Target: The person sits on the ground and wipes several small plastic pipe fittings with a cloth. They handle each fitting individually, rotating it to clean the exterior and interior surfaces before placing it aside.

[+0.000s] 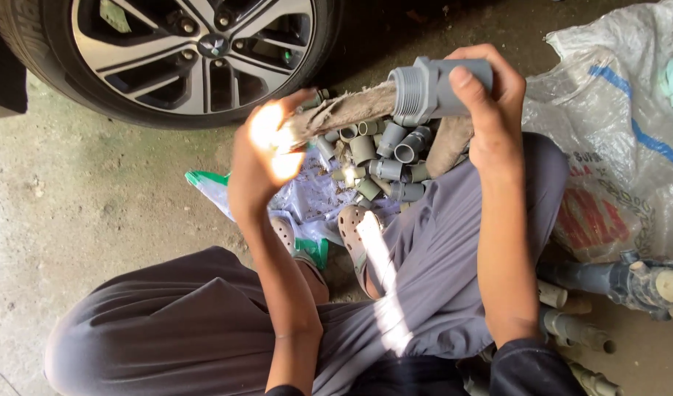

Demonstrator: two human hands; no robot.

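The right hand point(487, 110) closed its fingers point(462, 81) around a grey threaded pipe fitting point(432, 89). The left hand point(267, 158) pinched the far end of a dirty rag point(347, 111) running into the fitting's threaded mouth. Below both sets of fingers lay a pile of grey pipe fittings point(380, 165).

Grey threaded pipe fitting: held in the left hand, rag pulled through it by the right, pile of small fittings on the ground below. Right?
Hands are swapped. The head view shows the right hand gripping the grey threaded pipe fitting, while the left hand holds the rag. The pile of small fittings lies below, as stated.
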